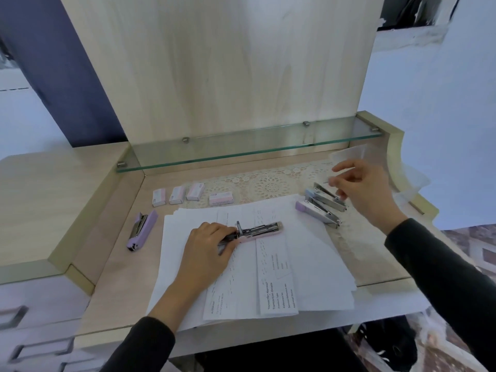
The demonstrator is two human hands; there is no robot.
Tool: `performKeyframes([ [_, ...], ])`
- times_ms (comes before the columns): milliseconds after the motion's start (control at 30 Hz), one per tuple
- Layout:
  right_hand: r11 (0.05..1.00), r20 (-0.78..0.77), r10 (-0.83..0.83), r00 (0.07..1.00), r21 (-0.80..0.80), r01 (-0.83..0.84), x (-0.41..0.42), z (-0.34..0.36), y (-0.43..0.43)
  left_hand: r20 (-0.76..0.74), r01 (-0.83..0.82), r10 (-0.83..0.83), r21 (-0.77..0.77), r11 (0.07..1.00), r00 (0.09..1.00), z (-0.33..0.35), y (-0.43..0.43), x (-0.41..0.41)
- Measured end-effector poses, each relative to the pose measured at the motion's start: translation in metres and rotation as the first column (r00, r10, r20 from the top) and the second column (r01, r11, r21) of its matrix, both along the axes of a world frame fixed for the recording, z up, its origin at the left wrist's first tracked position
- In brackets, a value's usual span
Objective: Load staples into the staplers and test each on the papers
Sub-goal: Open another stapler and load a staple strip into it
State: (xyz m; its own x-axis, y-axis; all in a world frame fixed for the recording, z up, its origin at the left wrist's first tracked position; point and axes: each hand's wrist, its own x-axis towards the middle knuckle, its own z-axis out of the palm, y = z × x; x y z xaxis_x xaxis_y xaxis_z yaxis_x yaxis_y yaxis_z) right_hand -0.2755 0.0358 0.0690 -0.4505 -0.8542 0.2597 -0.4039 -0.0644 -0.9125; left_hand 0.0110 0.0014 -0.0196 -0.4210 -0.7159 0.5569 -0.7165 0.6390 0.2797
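A pink stapler [264, 230] lies opened flat on the stack of papers [308, 264] in the middle of the desk. My left hand [208, 244] grips its left end. My right hand [362, 189] hovers at the right, over two more opened staplers, a blue one [323, 196] and a lilac one [316, 212]. Its fingers are curled and the thumb and forefinger seem to pinch something thin, which is blurred. A lilac stapler [141, 229] lies closed at the left. Several small staple boxes [192, 194] stand in a row behind the papers.
A glass shelf [241, 151] runs across the back above the desk, with a wooden panel behind it. A lace mat [268, 183] lies under the boxes. Loose white paper [408, 178] sits at the far right edge. Drawers [32, 331] are at the lower left.
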Motion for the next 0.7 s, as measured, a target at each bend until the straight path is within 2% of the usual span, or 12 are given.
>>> performKeyframes([
  [300,0.984,-0.281,-0.178,0.943,-0.048,0.171,-0.056,0.017,0.011,0.025,-0.011,0.011,0.027,1.000,1.000,0.004,0.004,0.000],
  [700,0.952,-0.489,-0.164,0.857,0.151,0.268,-0.086,0.009,0.010,0.026,-0.010,0.009,0.014,1.000,1.000,0.005,0.004,-0.001],
])
